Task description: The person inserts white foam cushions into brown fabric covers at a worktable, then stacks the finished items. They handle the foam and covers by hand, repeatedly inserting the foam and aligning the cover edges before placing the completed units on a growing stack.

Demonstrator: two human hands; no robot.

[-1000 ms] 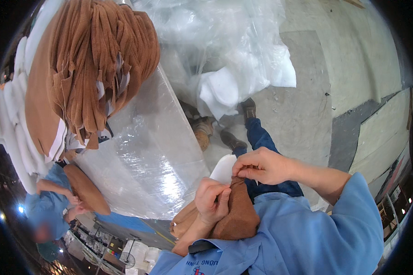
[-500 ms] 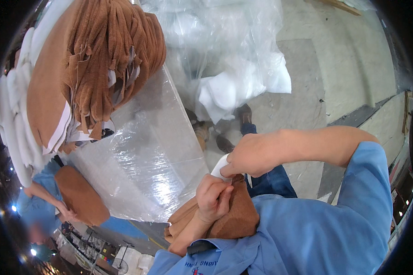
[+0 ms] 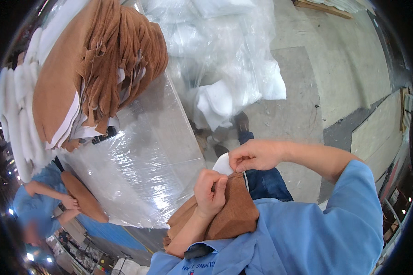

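A brown fabric piece [image 3: 236,208], like a cover, is held close against my front. White material [image 3: 223,165] sticks out beyond its far edge, between my two hands. My left hand [image 3: 210,191] is closed, thumb against curled fingers, at the upper edge of the brown fabric. Just to the right, my right hand [image 3: 257,155] pinches the same edge near the white material. What exactly lies between the fingertips is small and partly hidden.
A plastic-wrapped table [image 3: 147,151] stands to my left, with a heap of brown fabric pieces [image 3: 105,64] on it. Clear bags of white stuffing [image 3: 225,59] lie ahead. At the lower left, a co-worker holds a brown piece [image 3: 83,197].
My right hand has turned and its fingers now pinch closer to the fabric edge. My left hand has shifted slightly left. The co-worker's brown piece has tilted to a narrower view.
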